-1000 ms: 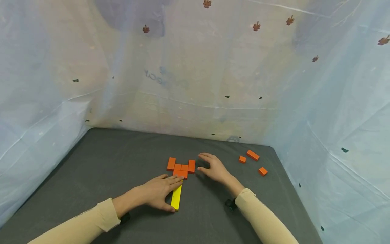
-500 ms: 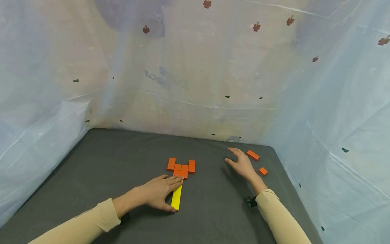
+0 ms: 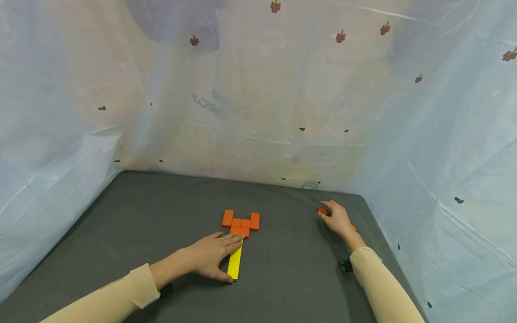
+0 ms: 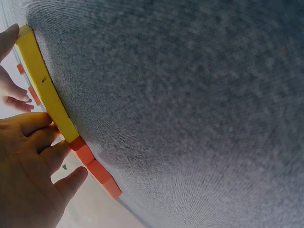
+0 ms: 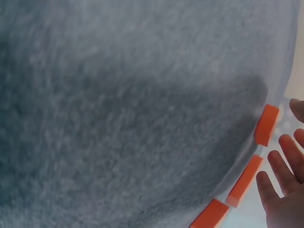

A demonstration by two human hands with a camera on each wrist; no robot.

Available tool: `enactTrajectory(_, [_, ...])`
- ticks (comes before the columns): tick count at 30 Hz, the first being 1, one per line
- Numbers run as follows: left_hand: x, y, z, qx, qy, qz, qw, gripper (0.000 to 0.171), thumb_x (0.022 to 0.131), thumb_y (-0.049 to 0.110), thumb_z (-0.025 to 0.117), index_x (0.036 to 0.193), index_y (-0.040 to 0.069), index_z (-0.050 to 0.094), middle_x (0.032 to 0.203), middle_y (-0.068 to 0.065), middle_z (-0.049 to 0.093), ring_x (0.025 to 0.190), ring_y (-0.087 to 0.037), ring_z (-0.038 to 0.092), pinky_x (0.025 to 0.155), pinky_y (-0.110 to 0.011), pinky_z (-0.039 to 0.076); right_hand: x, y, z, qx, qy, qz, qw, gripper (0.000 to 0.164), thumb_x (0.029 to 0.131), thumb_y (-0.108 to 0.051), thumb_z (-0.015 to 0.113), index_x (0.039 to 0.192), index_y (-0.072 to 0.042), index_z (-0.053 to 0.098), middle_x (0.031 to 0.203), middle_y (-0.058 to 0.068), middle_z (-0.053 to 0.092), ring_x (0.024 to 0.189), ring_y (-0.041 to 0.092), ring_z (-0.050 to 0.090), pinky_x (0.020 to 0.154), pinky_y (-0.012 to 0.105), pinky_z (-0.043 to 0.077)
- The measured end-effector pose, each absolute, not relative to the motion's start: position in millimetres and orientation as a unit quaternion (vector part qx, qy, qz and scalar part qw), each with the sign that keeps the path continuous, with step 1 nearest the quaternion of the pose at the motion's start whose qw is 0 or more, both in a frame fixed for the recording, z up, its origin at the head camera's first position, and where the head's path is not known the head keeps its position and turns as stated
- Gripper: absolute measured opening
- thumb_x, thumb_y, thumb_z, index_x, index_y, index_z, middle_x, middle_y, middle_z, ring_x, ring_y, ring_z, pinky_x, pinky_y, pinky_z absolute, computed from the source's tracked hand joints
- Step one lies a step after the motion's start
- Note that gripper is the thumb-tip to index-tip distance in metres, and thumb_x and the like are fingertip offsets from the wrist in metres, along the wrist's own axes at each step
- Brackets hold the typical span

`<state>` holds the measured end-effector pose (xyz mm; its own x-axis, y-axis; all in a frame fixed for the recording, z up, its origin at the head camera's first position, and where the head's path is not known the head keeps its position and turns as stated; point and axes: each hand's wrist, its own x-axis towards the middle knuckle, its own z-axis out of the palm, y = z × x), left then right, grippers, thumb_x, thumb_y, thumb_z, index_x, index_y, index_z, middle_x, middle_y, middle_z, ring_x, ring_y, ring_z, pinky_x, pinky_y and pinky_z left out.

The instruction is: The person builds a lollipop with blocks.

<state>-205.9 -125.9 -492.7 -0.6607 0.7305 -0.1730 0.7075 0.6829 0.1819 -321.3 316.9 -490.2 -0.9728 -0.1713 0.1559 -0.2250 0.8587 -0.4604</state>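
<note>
My left hand (image 3: 208, 256) lies spread over a yellow bar (image 3: 234, 264), its thumb at the bar's near end. Its straight fingertips touch the far end, right at the wide orange block (image 3: 240, 231). Beyond that block are two small orange blocks, flanked by two upright orange blocks (image 3: 228, 218). At the right, my right hand (image 3: 338, 220) is over a small orange block (image 3: 322, 211), thumb and forefinger on either side of it. In the right wrist view, its fingers stand apart from the small block (image 5: 267, 124).
Two more orange blocks lie by the right hand, a longer one (image 3: 338, 203) behind it and another (image 3: 353, 227) mostly hidden by it. The dark grey table (image 3: 169, 197) is enclosed by pale plastic sheeting (image 3: 242, 112) at the back and sides.
My right hand has moved right, from beside the orange arrangement to the loose small orange block. The left hand stays on the yellow bar, and the assembled blocks hold their places.
</note>
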Motion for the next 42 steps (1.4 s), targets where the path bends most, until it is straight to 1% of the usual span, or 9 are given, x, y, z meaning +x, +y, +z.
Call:
enactTrajectory(7, [-206.4, -125.2, -493.8, 0.393, 0.911, 0.047, 0.117, 0.107, 0.085, 0.078, 0.065, 0.165, 0.015, 0.032, 0.172, 0.001, 0.024, 0.157, -0.020, 0.026, 0.123, -0.056, 0.028, -325.5, 326.3, -492.7, 0.096, -0.969, 0.224, 0.043, 0.050, 0.099, -0.011, 0.070, 0.144, 0.006, 0.057, 0.144, 0.031, 0.056, 0.135, 0.055, 0.047, 0.110, 0.068, 0.039])
enactTrajectory(11, [-205.8, -125.7, -493.4, 0.394, 0.910, 0.046, 0.116, 0.107, 0.085, 0.078, 0.065, 0.165, 0.015, 0.031, 0.172, 0.001, 0.024, 0.157, -0.020, 0.026, 0.123, -0.056, 0.028, -325.7, 327.7, -493.2, 0.099, -0.970, 0.220, 0.039, 0.046, 0.098, -0.009, 0.069, 0.140, 0.007, 0.060, 0.139, 0.031, 0.059, 0.132, 0.054, 0.050, 0.110, 0.066, 0.039])
enactTrajectory(17, [-204.9, -125.2, -491.6, 0.395, 0.910, 0.047, 0.114, 0.107, 0.085, 0.077, 0.066, 0.165, 0.015, 0.032, 0.172, 0.000, 0.024, 0.157, -0.020, 0.027, 0.123, -0.056, 0.028, -325.8, 329.6, -496.5, 0.108, -0.970, 0.211, 0.043, 0.038, 0.098, -0.005, 0.068, 0.135, 0.006, 0.065, 0.135, 0.031, 0.062, 0.128, 0.054, 0.052, 0.108, 0.068, 0.041])
enactTrajectory(28, [-204.0, -125.5, -491.1, 0.398, 0.909, 0.051, 0.114, 0.107, 0.085, 0.077, 0.066, 0.164, 0.013, 0.033, 0.172, -0.001, 0.026, 0.157, -0.021, 0.028, 0.122, -0.056, 0.029, -323.6, 325.2, -496.9, 0.102, -0.970, 0.217, 0.029, 0.037, 0.100, -0.004, 0.063, 0.137, 0.005, 0.064, 0.140, 0.033, 0.057, 0.131, 0.055, 0.050, 0.107, 0.068, 0.041])
enactTrajectory(32, [-203.9, -125.6, -491.3, 0.398, 0.909, 0.053, 0.115, 0.107, 0.085, 0.077, 0.066, 0.164, 0.013, 0.033, 0.172, -0.001, 0.026, 0.157, -0.021, 0.028, 0.122, -0.056, 0.029, -323.2, 322.3, -495.7, 0.106, -0.968, 0.226, 0.036, 0.037, 0.101, -0.004, 0.062, 0.137, 0.004, 0.064, 0.139, 0.030, 0.060, 0.131, 0.053, 0.051, 0.107, 0.068, 0.041])
enactTrajectory(35, [-203.9, -125.7, -491.1, 0.397, 0.909, 0.055, 0.115, 0.107, 0.085, 0.077, 0.066, 0.164, 0.013, 0.033, 0.172, -0.001, 0.025, 0.157, -0.021, 0.027, 0.123, -0.056, 0.029, -323.0, 316.0, -493.3, 0.110, -0.964, 0.235, 0.047, 0.036, 0.101, -0.005, 0.063, 0.137, 0.003, 0.065, 0.138, 0.028, 0.061, 0.128, 0.050, 0.055, 0.104, 0.067, 0.044])
enactTrajectory(38, [-204.2, -125.7, -491.3, 0.396, 0.909, 0.054, 0.117, 0.107, 0.085, 0.077, 0.066, 0.165, 0.014, 0.033, 0.172, -0.001, 0.025, 0.157, -0.021, 0.027, 0.123, -0.056, 0.029, -323.2, 306.2, -490.2, 0.116, -0.961, 0.244, 0.057, 0.036, 0.102, -0.007, 0.064, 0.137, 0.001, 0.065, 0.139, 0.028, 0.059, 0.125, 0.048, 0.056, 0.102, 0.065, 0.046])
enactTrajectory(42, [-204.7, -125.6, -491.9, 0.395, 0.910, 0.051, 0.118, 0.107, 0.085, 0.078, 0.065, 0.165, 0.014, 0.033, 0.172, 0.000, 0.025, 0.157, -0.020, 0.027, 0.123, -0.056, 0.029, -323.2, 289.4, -485.8, 0.127, -0.956, 0.256, 0.062, 0.035, 0.102, -0.008, 0.065, 0.136, 0.000, 0.066, 0.141, 0.028, 0.056, 0.127, 0.047, 0.055, 0.103, 0.064, 0.046])
